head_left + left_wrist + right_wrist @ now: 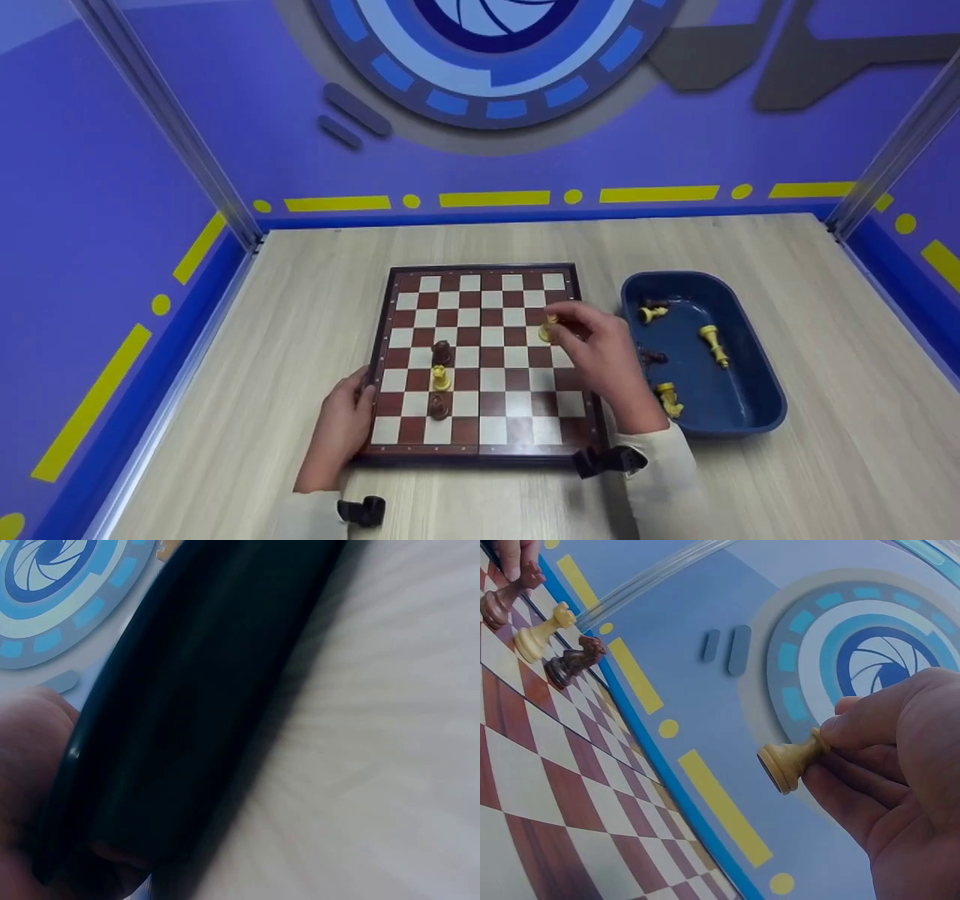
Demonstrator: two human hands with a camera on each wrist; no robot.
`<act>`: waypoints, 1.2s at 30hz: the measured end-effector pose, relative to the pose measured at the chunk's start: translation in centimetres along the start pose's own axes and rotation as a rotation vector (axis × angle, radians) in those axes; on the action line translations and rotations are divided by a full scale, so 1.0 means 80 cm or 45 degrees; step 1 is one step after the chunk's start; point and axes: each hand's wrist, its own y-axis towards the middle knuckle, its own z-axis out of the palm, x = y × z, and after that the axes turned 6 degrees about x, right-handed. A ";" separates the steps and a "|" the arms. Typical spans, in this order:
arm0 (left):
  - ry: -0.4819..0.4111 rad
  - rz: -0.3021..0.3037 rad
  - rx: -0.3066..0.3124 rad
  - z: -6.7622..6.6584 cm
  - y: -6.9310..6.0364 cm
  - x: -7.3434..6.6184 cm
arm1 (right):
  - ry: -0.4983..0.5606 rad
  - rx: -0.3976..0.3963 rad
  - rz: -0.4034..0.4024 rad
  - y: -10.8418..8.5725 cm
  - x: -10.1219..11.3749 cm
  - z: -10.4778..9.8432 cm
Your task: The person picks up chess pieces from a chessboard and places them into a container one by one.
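In the head view, a brown and white chessboard (491, 360) lies on the table. My left hand (346, 416) grips its left edge, and a thumb or finger shows against the dark rim (169, 705) in the left wrist view. Over the board's right side, my right hand (604, 360) pinches a pale chess piece (787, 763) by its upper part; the fingers hide its top, and its base hangs tilted above the squares. Three pieces stand in a column on the left half: a dark knight (574, 662), a pale rook (440, 378) and another dark piece (439, 406).
Right of the board stands a dark blue tray (761, 375) with several pale and dark pieces lying in it, among them a long pale piece (714, 346). Blue-purple panels (480, 169) enclose the table at the back and sides.
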 end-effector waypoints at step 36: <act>0.014 0.019 -0.011 0.000 0.000 0.000 | 0.016 -0.302 0.242 -0.005 -0.033 -0.085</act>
